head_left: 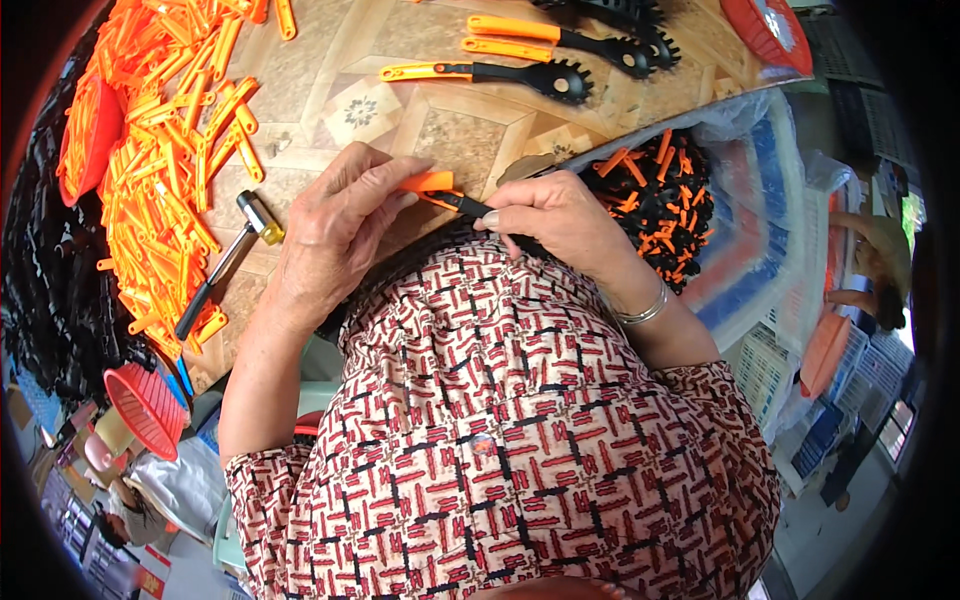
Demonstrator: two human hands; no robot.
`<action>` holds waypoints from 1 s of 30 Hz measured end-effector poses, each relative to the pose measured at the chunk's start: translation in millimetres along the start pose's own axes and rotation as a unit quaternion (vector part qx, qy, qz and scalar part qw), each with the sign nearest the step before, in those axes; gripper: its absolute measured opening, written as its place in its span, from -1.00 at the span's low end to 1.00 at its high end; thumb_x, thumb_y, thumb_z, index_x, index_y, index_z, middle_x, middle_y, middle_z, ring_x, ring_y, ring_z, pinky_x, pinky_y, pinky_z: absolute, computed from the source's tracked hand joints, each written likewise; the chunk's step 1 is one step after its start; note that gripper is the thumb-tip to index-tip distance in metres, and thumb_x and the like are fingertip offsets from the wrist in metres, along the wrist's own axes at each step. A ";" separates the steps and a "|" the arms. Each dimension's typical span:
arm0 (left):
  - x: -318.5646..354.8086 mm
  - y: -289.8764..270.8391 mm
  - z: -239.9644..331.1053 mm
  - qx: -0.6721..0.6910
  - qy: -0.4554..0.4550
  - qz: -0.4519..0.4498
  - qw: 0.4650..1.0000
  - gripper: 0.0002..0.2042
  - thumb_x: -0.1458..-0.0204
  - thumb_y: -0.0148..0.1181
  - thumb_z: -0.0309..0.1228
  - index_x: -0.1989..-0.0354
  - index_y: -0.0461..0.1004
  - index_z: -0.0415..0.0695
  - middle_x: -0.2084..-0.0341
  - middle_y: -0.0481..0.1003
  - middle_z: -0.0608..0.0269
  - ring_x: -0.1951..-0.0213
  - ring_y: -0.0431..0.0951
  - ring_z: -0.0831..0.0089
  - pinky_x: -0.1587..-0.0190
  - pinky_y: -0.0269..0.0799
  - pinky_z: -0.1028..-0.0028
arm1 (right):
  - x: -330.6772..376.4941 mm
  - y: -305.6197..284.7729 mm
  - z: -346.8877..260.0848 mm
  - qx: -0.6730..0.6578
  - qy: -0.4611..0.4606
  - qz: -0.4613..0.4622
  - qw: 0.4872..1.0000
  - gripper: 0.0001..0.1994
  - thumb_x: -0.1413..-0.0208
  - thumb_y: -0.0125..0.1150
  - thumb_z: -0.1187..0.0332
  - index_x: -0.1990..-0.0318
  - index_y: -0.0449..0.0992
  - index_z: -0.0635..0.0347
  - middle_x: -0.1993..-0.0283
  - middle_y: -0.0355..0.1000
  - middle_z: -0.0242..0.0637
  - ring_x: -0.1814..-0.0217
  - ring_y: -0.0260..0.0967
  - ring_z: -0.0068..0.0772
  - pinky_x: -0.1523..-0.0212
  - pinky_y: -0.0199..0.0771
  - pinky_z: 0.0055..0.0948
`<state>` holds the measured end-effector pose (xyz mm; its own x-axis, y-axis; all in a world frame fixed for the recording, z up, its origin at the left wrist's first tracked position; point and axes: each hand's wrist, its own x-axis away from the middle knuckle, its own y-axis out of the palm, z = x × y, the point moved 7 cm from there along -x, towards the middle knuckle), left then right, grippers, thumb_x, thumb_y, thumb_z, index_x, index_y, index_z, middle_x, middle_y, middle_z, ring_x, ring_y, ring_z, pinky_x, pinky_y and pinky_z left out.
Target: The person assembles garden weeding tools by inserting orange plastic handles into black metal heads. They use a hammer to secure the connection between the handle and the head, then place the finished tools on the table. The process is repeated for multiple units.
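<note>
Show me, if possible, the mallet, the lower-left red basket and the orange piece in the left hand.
Mallet (261, 218): head view, on its striking head.
Lower-left red basket (148, 411): head view, on its slatted wall.
Orange piece (431, 181): head view, on its uncovered part.

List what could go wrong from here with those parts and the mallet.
Held near the edge of the table, the orange handle and black shaft could drop if the left hand or right hand slips. The mallet lies close to the left hand, so a sideways sweep might knock it. The loose heap of orange pieces might slide if bumped.
</note>
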<state>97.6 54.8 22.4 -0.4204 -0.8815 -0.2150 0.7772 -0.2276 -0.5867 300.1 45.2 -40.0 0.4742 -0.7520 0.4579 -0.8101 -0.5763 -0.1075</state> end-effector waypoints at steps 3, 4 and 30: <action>0.7 0.1 3.3 -0.010 0.010 -0.004 1.000 -0.69 -0.05 0.34 -0.59 0.00 0.64 -0.14 0.37 0.48 0.16 0.29 0.55 0.20 0.21 0.49 0.31 | 0.4 -0.4 -1.5 -0.028 0.016 0.003 0.999 -0.77 -0.21 0.31 0.30 0.38 0.67 0.30 0.59 0.51 -0.42 0.53 0.39 -0.68 0.42 0.37 -0.56; 0.5 3.2 2.6 -0.032 0.024 -0.014 0.999 -0.70 -0.04 0.35 -0.58 0.01 0.65 -0.13 0.37 0.47 0.17 0.28 0.54 0.20 0.20 0.48 0.30 | 0.2 -1.4 -4.0 -0.013 0.010 0.000 1.000 -0.77 -0.21 0.31 0.30 0.39 0.66 0.30 0.59 0.51 -0.42 0.53 0.38 -0.69 0.43 0.36 -0.56; -4.5 15.7 15.8 -0.197 0.138 -0.051 0.969 -0.58 0.08 0.44 -0.36 -0.02 0.63 -0.09 0.10 0.49 0.24 0.05 0.51 0.18 0.06 0.57 0.31 | -6.0 -10.8 -21.9 0.181 -0.010 -0.028 0.983 -0.70 -0.19 0.29 0.25 0.47 0.56 0.33 0.67 0.36 -0.21 0.62 0.25 -0.47 0.49 0.30 -0.33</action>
<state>119.1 48.7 26.4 -0.6375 -0.7063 -0.3078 0.5079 -0.0848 -0.8573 298.5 63.0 -22.2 0.5244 -0.7203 0.4541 -0.6083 -0.6901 -0.3921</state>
